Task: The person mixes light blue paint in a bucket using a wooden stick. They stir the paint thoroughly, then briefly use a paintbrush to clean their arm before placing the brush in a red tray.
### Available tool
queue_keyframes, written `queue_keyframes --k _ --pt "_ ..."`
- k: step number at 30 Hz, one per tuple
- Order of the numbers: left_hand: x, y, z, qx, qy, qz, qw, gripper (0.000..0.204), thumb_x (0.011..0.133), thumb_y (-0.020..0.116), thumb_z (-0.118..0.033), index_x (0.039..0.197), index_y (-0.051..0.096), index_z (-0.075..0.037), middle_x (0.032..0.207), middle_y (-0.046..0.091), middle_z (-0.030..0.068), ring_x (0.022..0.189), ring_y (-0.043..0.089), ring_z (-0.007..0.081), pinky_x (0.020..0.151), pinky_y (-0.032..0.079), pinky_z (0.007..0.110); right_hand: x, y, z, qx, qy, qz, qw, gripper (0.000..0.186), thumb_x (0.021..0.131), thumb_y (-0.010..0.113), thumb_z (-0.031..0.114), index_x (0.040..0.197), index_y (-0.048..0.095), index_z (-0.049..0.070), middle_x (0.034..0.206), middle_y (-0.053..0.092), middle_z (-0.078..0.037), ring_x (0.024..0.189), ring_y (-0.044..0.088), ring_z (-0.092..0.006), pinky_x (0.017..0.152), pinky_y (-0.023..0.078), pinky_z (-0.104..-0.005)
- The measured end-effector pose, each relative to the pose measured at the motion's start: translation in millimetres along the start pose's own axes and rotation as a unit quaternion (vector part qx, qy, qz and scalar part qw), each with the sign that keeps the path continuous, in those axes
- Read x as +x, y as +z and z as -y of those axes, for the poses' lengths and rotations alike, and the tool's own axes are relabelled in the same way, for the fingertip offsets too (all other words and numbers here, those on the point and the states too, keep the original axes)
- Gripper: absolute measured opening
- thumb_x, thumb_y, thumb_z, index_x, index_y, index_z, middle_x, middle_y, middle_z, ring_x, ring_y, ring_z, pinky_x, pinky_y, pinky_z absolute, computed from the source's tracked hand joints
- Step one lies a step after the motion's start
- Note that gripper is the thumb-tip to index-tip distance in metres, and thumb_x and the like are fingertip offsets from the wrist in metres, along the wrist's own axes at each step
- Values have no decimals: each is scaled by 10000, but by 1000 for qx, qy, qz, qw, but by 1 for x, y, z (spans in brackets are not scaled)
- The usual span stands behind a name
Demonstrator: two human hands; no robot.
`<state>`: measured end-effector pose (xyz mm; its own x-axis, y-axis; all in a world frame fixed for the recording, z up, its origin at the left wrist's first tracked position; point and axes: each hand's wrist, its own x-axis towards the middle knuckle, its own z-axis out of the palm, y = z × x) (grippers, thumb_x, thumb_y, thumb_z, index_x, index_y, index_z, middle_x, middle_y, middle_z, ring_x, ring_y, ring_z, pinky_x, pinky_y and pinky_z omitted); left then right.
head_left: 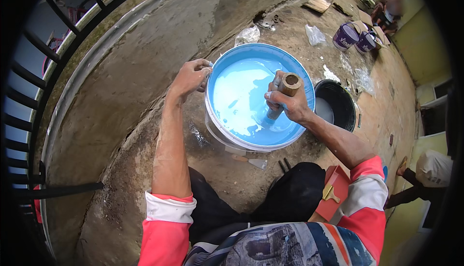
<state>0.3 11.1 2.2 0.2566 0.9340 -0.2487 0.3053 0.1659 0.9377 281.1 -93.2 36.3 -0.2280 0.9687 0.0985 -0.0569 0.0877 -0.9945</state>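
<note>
A large pale plastic bucket of light blue paint stands upright before me on the ground. My left hand grips its rim at the left, fingers closed over the edge. In the right part of the bucket, my right hand is wrapped around a thick round stick with a brown end on top. The stick leans slightly, and its lower end is sunk in the paint. Blue smears mark the fingers of my right hand. How deep the stick reaches is hidden by the paint.
A black bucket with whitish liquid stands close on the right. A scraper lies before my knees; a red tray is beside my right thigh. Purple pails and a person are farther back. A concrete wall borders the left.
</note>
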Motion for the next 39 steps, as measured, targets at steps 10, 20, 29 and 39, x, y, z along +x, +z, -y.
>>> queue_keyframes --k 10,20,29,39 --pt "0 -4 -7 -9 -7 16 1000 303 947 623 -169 1194 654 3 979 692 111 718 674 172 639 574 322 98 79 -32 -122 -213 -10 969 194 799 737 152 851 609 15 724 635 -53 686 575 -111 629 489 -324" --pt "0 -1 -2 3 -5 8 1000 306 951 608 -167 1199 657 5 1013 698 109 686 666 171 646 574 325 55 -32 -18 -123 -53 -74 988 178 814 752 82 757 589 35 627 612 -27 530 571 -99 474 432 -269" --pt "1 2 -4 0 -4 3 1000 302 919 640 -155 1166 674 15 884 690 79 649 632 124 611 553 298 11 36 -16 53 -68 -14 996 214 801 674 -32 810 482 63 630 538 -37 497 493 -120 442 362 -307" --pt "2 -5 -1 -13 -12 10 1000 292 925 636 -158 1168 674 -1 928 699 96 678 636 124 629 555 302 120 13 -45 -129 -173 -128 968 174 782 742 99 744 592 19 650 593 -12 598 538 -85 525 432 -307"
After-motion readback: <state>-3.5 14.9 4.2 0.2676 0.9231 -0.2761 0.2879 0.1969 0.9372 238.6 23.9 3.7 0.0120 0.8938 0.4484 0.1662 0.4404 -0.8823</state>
